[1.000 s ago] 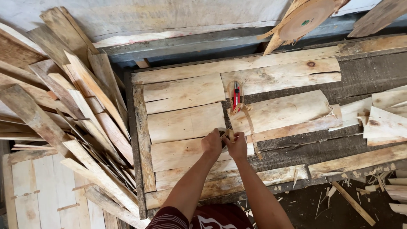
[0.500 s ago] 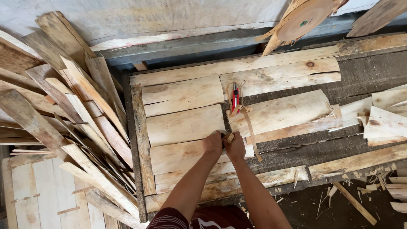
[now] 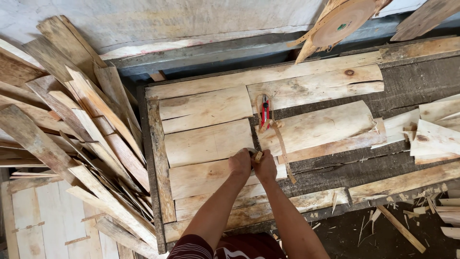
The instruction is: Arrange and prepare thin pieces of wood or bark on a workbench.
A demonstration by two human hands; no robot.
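Dark rough-plank bench [image 3: 412, 86] covered with pale wood veneer sheets [image 3: 206, 108]; stacked offcut slats [image 3: 72, 124] left of it.
Both hands unmoved since earlier: left hand [image 3: 240, 163] and right hand [image 3: 265, 167] closed together on a small light wooden piece [image 3: 258, 156], just below the red utility knife [image 3: 265, 111].

two bare hands are in view, the left hand [image 3: 240, 163] and the right hand [image 3: 265, 167], pressed together over one small pale wood piece [image 3: 258, 156]. one red-handled utility knife [image 3: 265, 111] lies on the boards. one round tan wooden disc [image 3: 342, 21] hangs at the top edge. on the dark wooden table [image 3: 412, 86], about nine pale flat veneer sheets [image 3: 206, 109] lie side by side. the leaning brown wood slats [image 3: 86, 120] at the left are overlapped, too many to count surely. one pale plank panel [image 3: 43, 220] sits bottom left.
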